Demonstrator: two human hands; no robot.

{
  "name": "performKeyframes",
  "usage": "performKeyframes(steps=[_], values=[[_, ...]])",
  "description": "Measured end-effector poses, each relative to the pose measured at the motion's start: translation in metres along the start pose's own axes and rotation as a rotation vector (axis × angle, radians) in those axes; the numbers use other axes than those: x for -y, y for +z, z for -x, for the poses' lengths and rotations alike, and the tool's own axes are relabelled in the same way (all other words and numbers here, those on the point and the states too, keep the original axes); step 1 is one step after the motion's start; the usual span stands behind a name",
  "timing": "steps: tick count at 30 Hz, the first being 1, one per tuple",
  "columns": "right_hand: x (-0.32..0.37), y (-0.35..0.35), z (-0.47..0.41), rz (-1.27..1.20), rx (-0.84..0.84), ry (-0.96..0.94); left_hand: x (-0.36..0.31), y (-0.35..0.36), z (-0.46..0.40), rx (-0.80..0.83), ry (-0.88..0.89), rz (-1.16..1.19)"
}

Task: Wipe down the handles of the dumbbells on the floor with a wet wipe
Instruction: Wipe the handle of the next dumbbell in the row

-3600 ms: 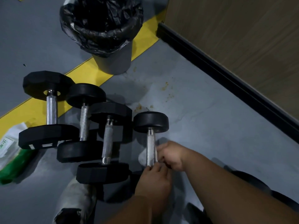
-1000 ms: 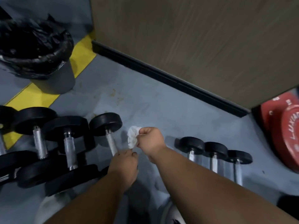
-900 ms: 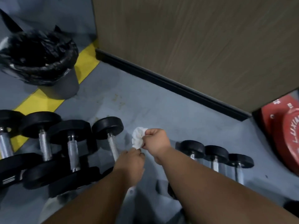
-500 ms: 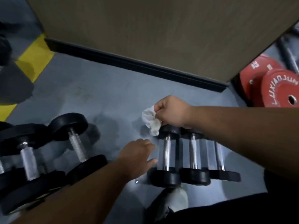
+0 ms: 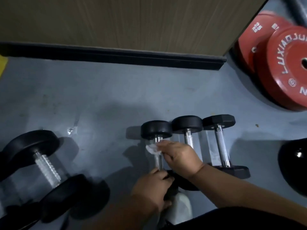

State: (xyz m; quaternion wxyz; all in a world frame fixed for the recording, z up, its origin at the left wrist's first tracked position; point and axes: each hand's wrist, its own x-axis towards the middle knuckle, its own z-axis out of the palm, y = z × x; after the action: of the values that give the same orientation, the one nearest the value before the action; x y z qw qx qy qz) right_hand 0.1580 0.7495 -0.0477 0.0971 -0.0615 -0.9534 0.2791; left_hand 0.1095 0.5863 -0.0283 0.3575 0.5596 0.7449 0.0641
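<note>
Three small dumbbells lie side by side on the grey floor, handles running from 12 to 6 o'clock. The left dumbbell of this row is the one being worked on.

Right hand: its grip is closed on a crumpled white wet wipe, which it presses against the upper part of the chrome handle, just below the 12 o'clock weight head. The wipe shows at the 9 o'clock side of the fingers.

Left hand: its grip is closed around the 6 o'clock end of the same dumbbell. The fingers appear to wrap the black head where the handle joins it, though the contact is partly hidden by the hand itself.

The middle dumbbell lies just beside the first at 3 o'clock; the right forearm covers its lower half. The hexagonal-headed dumbbell lies next to that, its handle fully exposed.

A larger dumbbell with a knurled handle lies well apart at 9 o'clock. Red weight plates lean at 2 o'clock beside a wood-grain panel with a black skirting strip.
</note>
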Motion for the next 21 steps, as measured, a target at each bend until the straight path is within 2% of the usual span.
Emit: performKeyframes(steps=[2,5,8,10,13,15,17,19,21], values=[[-0.005,0.015,0.001,0.027,0.031,-0.093,0.001,0.002,0.0,0.009,-0.013,0.005],[-0.011,0.032,0.004,0.039,0.214,-0.264,0.006,0.004,0.001,0.019,0.011,0.032],[-0.025,0.023,-0.008,0.013,0.407,-0.421,0.017,0.017,0.007,-0.103,0.105,0.066],[-0.036,0.016,-0.026,0.011,0.409,-0.434,0.022,0.026,0.012,-0.194,0.115,0.07],[-0.025,0.018,-0.031,0.013,0.369,-0.334,0.028,0.033,0.018,-0.269,0.107,0.076],[-0.007,0.023,-0.011,0.007,0.446,-0.358,0.036,0.036,0.022,-0.268,0.108,0.129],[-0.002,0.019,-0.003,-0.037,0.602,-0.461,0.043,0.038,0.027,-0.256,0.099,0.148],[-0.019,0.014,-0.018,-0.021,0.671,-0.553,0.047,0.041,0.031,-0.27,0.1,0.159],[-0.038,0.015,-0.04,-0.007,0.673,-0.508,0.048,0.043,0.031,-0.313,0.095,0.171]])
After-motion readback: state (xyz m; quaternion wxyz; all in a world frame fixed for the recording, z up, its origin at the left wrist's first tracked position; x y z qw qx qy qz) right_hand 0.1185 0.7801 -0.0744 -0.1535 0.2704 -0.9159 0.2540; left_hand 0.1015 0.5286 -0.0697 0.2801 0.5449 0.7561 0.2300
